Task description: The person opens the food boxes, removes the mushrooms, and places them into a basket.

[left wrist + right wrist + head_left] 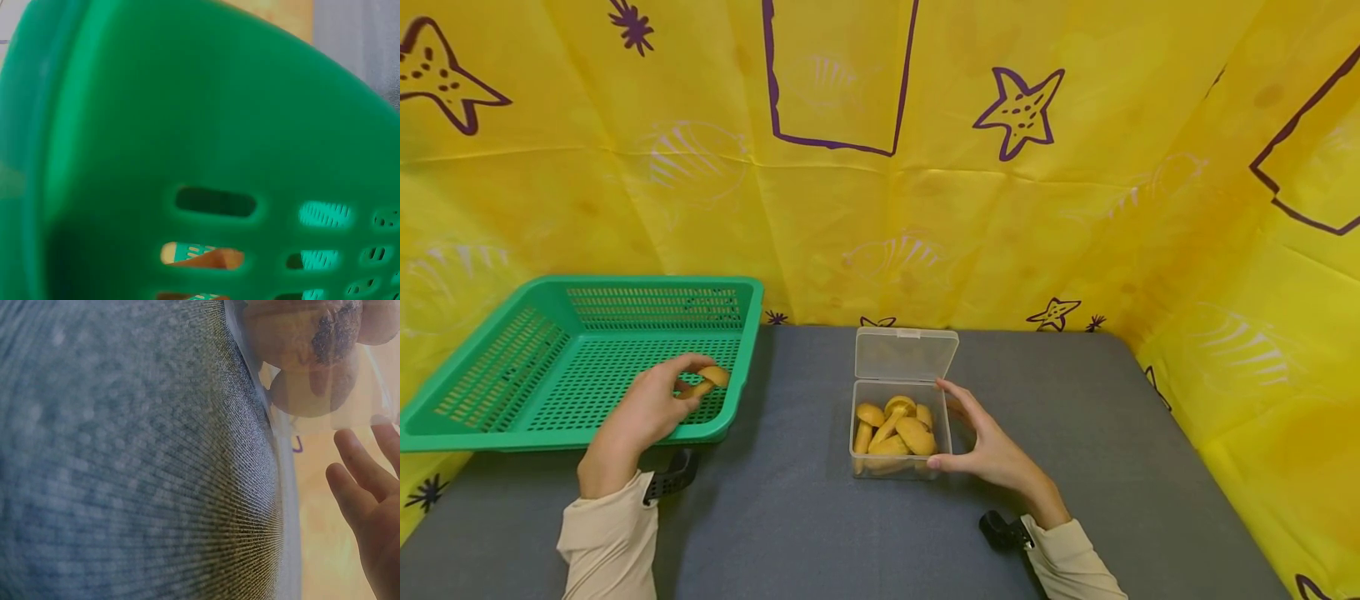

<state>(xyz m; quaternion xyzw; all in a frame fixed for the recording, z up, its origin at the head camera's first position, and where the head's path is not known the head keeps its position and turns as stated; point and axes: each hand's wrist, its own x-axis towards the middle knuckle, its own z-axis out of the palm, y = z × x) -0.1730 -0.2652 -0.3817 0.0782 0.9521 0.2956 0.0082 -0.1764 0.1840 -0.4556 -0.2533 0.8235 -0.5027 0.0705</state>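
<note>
A yellow-brown mushroom is pinched in my left hand, over the right front part of the green plastic basket. In the left wrist view the green basket wall hides most of that hand. My right hand holds the right side of a small clear plastic box, thumb at its front corner and a finger at its back corner. Several mushrooms lie in the box, whose lid stands raised at the back. The right wrist view shows spread fingers beside the box.
A grey cloth covers the table. Yellow fabric with starfish and fish drawings hangs behind and on the right. The basket's right rim stands between the left hand and the clear box.
</note>
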